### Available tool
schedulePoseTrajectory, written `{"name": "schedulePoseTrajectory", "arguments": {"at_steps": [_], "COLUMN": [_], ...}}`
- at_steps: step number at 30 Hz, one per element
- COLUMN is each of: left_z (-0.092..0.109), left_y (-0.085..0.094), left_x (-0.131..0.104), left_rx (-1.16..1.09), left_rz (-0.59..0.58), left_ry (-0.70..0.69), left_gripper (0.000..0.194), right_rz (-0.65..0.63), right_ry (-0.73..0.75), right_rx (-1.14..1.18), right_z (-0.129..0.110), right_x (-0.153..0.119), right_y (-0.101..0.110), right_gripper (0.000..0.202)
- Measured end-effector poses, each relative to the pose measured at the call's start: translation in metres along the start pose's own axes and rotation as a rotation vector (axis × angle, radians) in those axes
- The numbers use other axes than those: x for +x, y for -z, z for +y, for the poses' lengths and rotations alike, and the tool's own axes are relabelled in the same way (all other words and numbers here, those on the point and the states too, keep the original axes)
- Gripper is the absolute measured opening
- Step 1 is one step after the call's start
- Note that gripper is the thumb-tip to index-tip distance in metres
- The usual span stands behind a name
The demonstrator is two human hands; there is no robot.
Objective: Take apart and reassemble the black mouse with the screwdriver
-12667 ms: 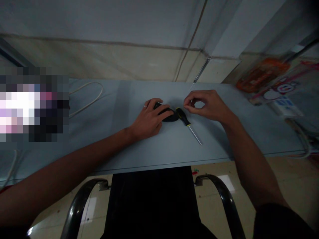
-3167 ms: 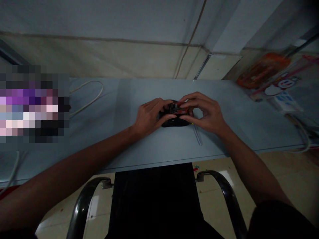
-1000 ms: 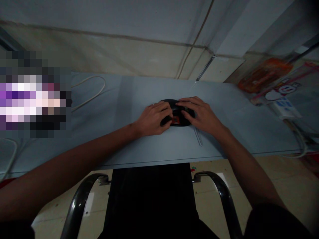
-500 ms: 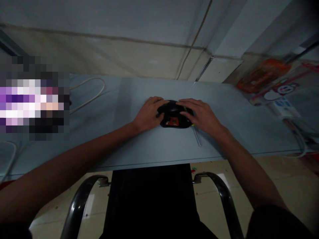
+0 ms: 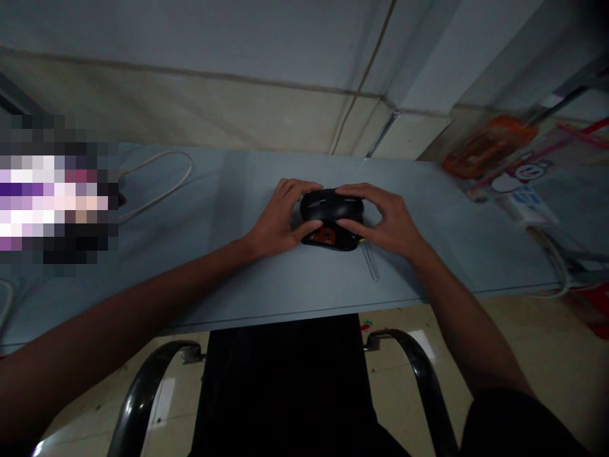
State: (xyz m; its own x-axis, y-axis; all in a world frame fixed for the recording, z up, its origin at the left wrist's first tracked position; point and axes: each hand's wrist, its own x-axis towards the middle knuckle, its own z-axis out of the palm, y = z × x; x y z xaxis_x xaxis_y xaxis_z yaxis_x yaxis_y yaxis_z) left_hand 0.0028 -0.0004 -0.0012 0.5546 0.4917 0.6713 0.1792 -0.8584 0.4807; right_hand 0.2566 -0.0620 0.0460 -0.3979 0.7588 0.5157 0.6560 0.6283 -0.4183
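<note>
A black computer mouse cover (image 5: 332, 206) is gripped from both ends, its rounded top facing up. My left hand (image 5: 288, 216) pinches its left end, thumb on the near edge and fingers along the far edge. On the right end, my right hand (image 5: 380, 214) holds it the same way. Under and in front of the cover lies the mouse base (image 5: 349, 244), where part of an orange circuit board (image 5: 323, 235) shows. The rest of the board is hidden by the cover. Beside the base, below my right hand, lies a thin clear rod (image 5: 370, 263) with a yellow end, perhaps a screwdriver.
The grey table (image 5: 266, 285) runs along a tiled wall (image 5: 190, 105). A white cable (image 5: 183, 181) loops at the left by a blurred-out patch. At the right are an orange object (image 5: 495, 145), a clear bag with a cartoon print and a white box (image 5: 529, 206). Metal chair arms (image 5: 143, 393) stand below.
The cover now sits higher and flatter in both hands, its rounded top more in view. My thumbs have come onto its near edge. The view has shifted slightly.
</note>
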Motion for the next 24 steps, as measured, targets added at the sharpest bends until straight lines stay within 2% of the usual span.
{"name": "schedulePoseTrajectory", "arguments": {"at_steps": [4, 6, 9, 14, 24], "left_z": [0.002, 0.003, 0.005, 0.005, 0.004], "left_y": [-0.002, -0.004, -0.006, -0.007, -0.006], "left_x": [-0.003, -0.005, -0.006, -0.006, -0.006], "left_rx": [-0.042, -0.025, -0.005, 0.048, 0.070], "left_rz": [-0.171, -0.267, -0.323, -0.296, -0.286], "left_ry": [-0.074, -0.056, 0.015, 0.031, 0.026], "left_gripper": [0.094, 0.101, 0.092, 0.076, 0.073], "right_rz": [-0.058, -0.123, -0.190, -0.221, -0.248], "right_ry": [0.010, 0.034, 0.090, 0.134, 0.156], "right_rx": [0.137, 0.137, 0.093, 0.061, 0.012], "right_z": [0.000, -0.002, -0.005, -0.007, 0.004], "right_x": [-0.003, -0.003, -0.002, -0.001, -0.003], "right_y": [0.008, 0.009, 0.009, 0.005, -0.001], "right_gripper": [0.047, 0.047, 0.042, 0.039, 0.046]}}
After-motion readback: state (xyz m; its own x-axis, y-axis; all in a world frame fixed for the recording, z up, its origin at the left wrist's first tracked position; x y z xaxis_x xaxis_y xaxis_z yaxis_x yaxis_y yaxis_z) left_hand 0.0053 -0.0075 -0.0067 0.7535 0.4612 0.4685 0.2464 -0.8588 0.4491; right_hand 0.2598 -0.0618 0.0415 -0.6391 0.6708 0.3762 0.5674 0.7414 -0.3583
